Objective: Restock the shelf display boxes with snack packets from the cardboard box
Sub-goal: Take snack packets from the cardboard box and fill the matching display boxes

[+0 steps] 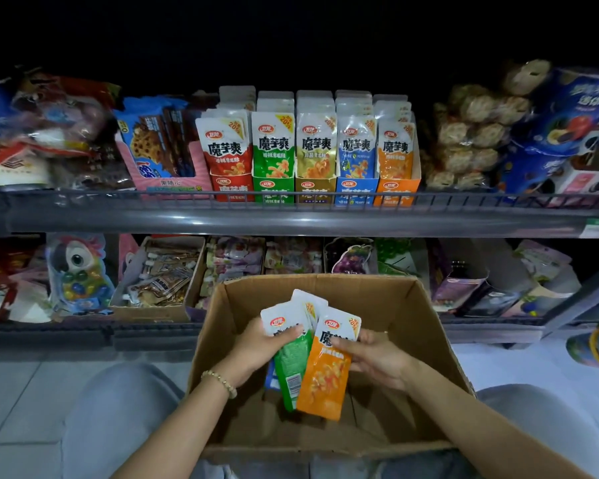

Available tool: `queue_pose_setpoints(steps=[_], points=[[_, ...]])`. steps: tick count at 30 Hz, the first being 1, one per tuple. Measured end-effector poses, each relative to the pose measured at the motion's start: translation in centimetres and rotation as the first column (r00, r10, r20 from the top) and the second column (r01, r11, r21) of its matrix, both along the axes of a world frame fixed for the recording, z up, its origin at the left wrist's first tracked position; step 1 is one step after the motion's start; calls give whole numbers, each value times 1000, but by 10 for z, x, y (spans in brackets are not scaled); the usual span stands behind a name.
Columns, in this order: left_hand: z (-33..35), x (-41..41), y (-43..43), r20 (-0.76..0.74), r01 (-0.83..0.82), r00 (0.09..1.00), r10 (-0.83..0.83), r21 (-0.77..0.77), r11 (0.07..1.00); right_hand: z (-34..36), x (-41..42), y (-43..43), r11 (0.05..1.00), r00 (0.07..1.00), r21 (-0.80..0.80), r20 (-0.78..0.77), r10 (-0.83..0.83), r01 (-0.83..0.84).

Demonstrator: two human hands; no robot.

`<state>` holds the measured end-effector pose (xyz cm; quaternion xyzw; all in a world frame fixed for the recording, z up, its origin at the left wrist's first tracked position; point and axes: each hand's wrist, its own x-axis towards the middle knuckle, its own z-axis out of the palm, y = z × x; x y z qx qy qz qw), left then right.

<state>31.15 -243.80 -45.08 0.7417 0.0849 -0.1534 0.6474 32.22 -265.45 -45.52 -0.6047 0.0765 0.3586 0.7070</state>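
A dark shop aisle has a pale tiled floor point(21, 392) and a grey metal shelf point(291, 219) across the middle of the frame. On the shelf stand five card display boxes point(315, 191) in a row: red, green, gold, blue and orange, all holding shiny packets. Low in the middle sits an open brown cardboard box point(395, 305). Over it, the left hand point(256, 347) grips a green packet point(291, 368) with a few others. The right hand point(377, 357) pinches one smooth orange packet point(322, 382).

Dim interior, upper third of the frame nearly black, brightest on the central display boxes point(312, 188), soft glare streaks along the shelf rail point(291, 219), pale floor point(526, 361) at right, wide-angle bowing and blur toward both edges, centre sharp.
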Motion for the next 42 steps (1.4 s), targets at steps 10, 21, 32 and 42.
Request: queue_pose_setpoints(steps=[10, 21, 32, 42], points=[[77, 24, -32, -82, -280, 960, 269, -367, 887, 74, 11, 30, 953, 942, 192, 197, -271, 234], [114, 47, -61, -172, -207, 977, 126, -622, 755, 115, 42, 40, 850, 815, 217, 250, -523, 479], [152, 95, -53, -129, -196, 981, 148, -576, 793, 180, 128, -59, 799, 609, 159, 567, -555, 579], [158, 111, -65, -83, -80, 996, 41, -561, 824, 226, 234, -80, 781, 299, 129, 876, -378, 612]])
